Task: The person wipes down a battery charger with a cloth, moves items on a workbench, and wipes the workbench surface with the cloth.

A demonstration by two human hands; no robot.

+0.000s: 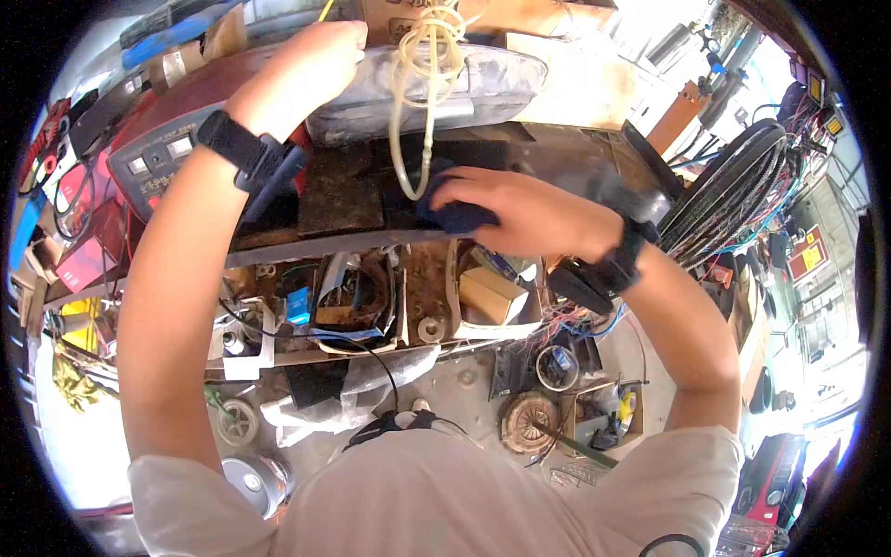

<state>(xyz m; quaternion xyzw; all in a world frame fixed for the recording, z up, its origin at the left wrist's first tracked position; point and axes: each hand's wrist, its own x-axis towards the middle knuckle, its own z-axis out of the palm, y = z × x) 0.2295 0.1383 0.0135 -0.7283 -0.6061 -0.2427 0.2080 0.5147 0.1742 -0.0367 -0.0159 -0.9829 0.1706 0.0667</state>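
My right hand (pixel 534 212) presses a dark blue cloth (pixel 457 206) onto the dark shelf top, its fingers curled over the cloth. A coil of pale yellowish tubing (pixel 432 51) hangs in front of me, and its lower loop reaches down to the cloth. My left hand (pixel 316 70) is raised at the upper left with its fingers closed, in front of a long grey, scuffed moulded part (pixel 492 84). A thin yellow strip (pixel 326 10) shows just above that hand. I cannot tell what the left fingers hold.
A red machine with gauges (pixel 153 162) stands left on the shelf (pixel 339 204). Below, cardboard boxes (pixel 492 295) hold loose parts. Coiled black cables (pixel 742 190) hang at the right. On the floor lie a round brown part (pixel 529 420) and a wheel (pixel 238 422).
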